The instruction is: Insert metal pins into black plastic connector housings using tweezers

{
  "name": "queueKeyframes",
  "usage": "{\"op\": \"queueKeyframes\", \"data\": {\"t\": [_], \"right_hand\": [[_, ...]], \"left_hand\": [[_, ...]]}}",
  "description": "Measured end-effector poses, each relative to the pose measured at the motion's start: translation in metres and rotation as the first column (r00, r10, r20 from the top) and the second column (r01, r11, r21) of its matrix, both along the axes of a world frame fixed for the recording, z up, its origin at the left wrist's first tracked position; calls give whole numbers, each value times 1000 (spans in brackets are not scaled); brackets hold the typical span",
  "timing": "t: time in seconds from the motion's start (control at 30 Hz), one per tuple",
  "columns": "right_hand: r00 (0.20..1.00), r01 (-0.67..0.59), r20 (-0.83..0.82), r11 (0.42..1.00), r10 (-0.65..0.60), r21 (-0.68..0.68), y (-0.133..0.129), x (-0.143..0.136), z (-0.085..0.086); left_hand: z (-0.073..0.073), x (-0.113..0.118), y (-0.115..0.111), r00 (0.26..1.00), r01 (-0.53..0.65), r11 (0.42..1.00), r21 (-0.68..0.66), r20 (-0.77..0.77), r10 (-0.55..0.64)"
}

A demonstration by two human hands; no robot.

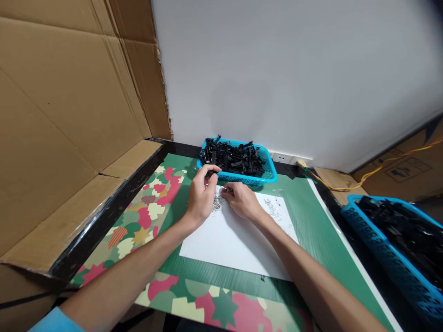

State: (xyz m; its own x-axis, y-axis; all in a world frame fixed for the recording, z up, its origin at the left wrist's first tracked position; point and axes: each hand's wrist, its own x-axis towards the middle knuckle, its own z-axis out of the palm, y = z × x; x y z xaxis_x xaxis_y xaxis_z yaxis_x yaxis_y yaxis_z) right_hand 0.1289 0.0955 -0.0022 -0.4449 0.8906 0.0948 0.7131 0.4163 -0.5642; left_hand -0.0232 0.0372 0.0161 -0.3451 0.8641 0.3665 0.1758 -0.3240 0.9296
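Over the far part of a white sheet, my left hand is raised with thumb and fingertips pinched; what lies between them is too small to name. Close to its right, my right hand is closed on a thin metallic thing, whose tip points at the left fingers. A pile of small silvery parts lies on the sheet between the hands. More tiny parts are scattered on the sheet's right side. Just behind the hands stands a blue basket full of black plastic pieces.
A second blue basket with black pieces stands at the right. Large cardboard rises at the left. The green mat has a patterned border. At the wall are a socket strip and yellow and red wires.
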Motion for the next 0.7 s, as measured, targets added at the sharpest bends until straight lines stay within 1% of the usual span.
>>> {"op": "queueKeyframes", "data": {"t": [0.1, 0.23, 0.47, 0.6, 0.7], "right_hand": [[1000, -27, -7, 1000, 27, -7, 0, 2, 3], [999, -36, -20, 999, 35, -22, 2, 2, 6], [998, -31, -60, 998, 29, -46, 4, -1, 5], [990, -44, -135, 996, 34, -72, 8, 1, 0], [972, -85, -227, 991, 59, -104, 13, 5, -3]], "left_hand": [[0, 0, 0, 1000, -2, 1000, -4, -2, 2], [0, -1, 0, 1000, 24, 999, -24, 7, -24], [0, -1, 0, 998, 52, 998, -43, 30, -50], [2, 0, -2, 999, 36, 999, -27, 16, -36], [4, 0, -2, 1000, 13, 1000, -14, 1, -13]]}}
